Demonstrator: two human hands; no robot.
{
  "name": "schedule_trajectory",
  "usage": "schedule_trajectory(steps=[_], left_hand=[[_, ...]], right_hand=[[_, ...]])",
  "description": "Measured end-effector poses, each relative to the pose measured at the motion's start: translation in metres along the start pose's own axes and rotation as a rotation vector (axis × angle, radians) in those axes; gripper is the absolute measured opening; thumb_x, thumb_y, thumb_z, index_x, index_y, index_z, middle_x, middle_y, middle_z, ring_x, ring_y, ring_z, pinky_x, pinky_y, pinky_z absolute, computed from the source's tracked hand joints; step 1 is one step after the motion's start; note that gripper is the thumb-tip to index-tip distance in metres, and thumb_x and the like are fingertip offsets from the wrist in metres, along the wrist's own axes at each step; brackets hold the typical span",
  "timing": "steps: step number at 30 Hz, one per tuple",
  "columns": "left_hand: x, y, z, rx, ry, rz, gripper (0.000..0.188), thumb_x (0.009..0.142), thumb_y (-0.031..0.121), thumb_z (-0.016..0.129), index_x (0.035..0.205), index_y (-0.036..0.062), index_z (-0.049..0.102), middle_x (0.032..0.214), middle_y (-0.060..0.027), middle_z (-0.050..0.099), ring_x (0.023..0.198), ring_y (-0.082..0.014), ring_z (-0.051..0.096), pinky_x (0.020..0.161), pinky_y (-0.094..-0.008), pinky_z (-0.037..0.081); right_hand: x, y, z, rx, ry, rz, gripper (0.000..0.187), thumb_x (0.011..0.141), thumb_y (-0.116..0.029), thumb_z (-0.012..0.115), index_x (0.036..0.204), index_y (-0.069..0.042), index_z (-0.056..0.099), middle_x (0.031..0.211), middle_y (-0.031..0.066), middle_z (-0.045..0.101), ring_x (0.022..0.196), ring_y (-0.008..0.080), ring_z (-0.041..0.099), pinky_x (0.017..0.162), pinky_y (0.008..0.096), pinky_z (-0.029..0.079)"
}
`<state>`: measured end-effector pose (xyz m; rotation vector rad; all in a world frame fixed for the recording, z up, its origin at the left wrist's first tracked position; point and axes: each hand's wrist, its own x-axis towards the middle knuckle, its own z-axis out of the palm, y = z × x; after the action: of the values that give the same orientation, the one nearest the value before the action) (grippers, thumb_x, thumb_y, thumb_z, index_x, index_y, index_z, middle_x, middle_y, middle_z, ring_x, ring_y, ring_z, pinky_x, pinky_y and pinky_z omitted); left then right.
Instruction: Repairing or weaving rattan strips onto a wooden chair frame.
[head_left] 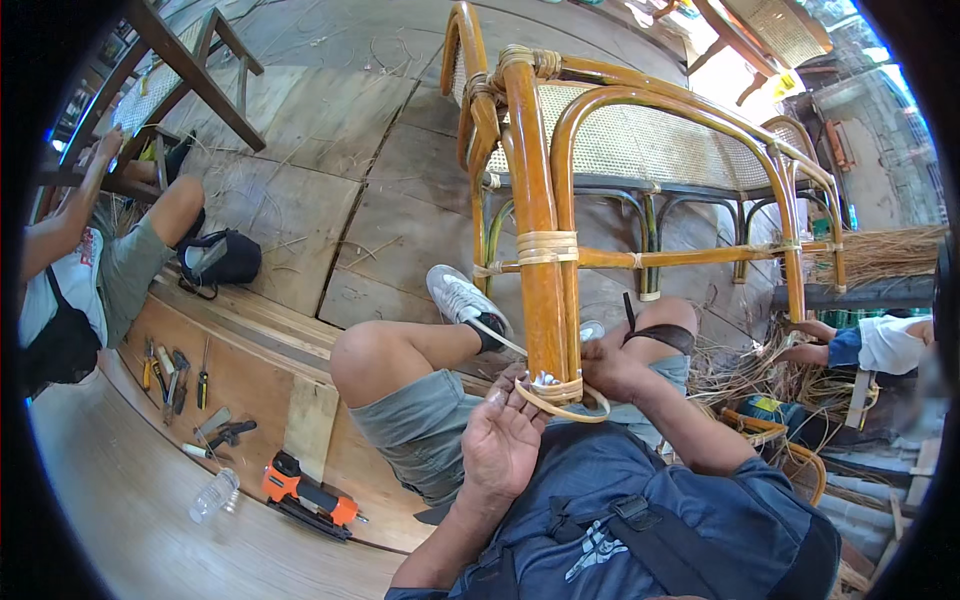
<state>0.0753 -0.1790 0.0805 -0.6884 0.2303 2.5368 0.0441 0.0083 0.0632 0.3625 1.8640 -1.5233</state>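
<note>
My left hand [503, 440], palm up, has its fingertips against the pale cane strip [565, 411] looped at the end of the rattan leg [545, 315], just in front of my dark shirt [610, 480]; I can't tell whether they pinch it. My right hand [617, 372] curls behind the leg, its grip hidden. Leftward, an orange nail gun [310, 492] lies on boards [250, 370]. Farther off stretches the leg's rattan settee [680, 95].

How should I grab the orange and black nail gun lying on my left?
Probably by the dark middle of its handle, from above, with your nearer left hand. The nail gun lies on its side; that slim grip sits between two orange ends, and the black magazine runs along the picture's lower side, so the upper side looks freer.
</note>
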Motion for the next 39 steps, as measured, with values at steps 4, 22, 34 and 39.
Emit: schedule_trajectory(steps=[4, 22, 34, 39], left_hand=[[0.001, 0.005, 0.011, 0.116, 0.053, -0.060, 0.046, 0.082, 0.018, 0.049, 0.124, 0.0011, 0.038, 0.121, -0.0145, 0.047, 0.114, -0.0280, 0.046, 0.098, -0.0438, 0.036], [0.016, 0.012, 0.008, 0.460, 0.077, -0.075, 0.043, 0.094, 0.038, 0.036, 0.116, 0.0030, 0.047, 0.104, -0.0086, 0.057, 0.088, -0.0161, 0.056, 0.079, -0.0305, 0.044], [0.017, 0.011, -0.001, 0.365, 0.074, -0.104, 0.043, 0.093, 0.043, 0.037, 0.108, 0.0047, 0.051, 0.094, -0.0075, 0.057, 0.086, -0.0156, 0.053, 0.077, -0.0318, 0.043], [0.015, 0.016, -0.003, 0.170, -0.008, -0.146, 0.044, 0.093, 0.044, 0.033, 0.106, 0.0052, 0.050, 0.097, -0.0079, 0.057, 0.087, -0.0180, 0.054, 0.078, -0.0334, 0.044]], right_hand=[[-0.003, -0.065, -0.015, 0.093, -0.203, 0.255, 0.023, 0.085, -0.004, 0.043, 0.101, 0.003, 0.058, 0.064, 0.0044, 0.054, 0.043, 0.0100, 0.046, 0.038, 0.0220, 0.038], [-0.077, -0.115, -0.003, -0.676, -0.471, -0.832, 0.043, 0.089, -0.030, 0.050, 0.122, -0.004, 0.042, 0.100, 0.0141, 0.060, 0.055, 0.0199, 0.057, 0.047, 0.0307, 0.044], [0.019, -0.163, 0.049, -1.204, -0.240, -0.624, 0.025, 0.082, -0.011, 0.051, 0.106, -0.003, 0.047, 0.086, 0.0162, 0.060, 0.071, 0.0283, 0.060, 0.066, 0.0365, 0.048], [0.010, -0.196, 0.057, -0.928, -0.278, -0.181, 0.024, 0.081, -0.020, 0.058, 0.093, 0.000, 0.052, 0.069, 0.0108, 0.060, 0.069, 0.0178, 0.061, 0.061, 0.0296, 0.046]])
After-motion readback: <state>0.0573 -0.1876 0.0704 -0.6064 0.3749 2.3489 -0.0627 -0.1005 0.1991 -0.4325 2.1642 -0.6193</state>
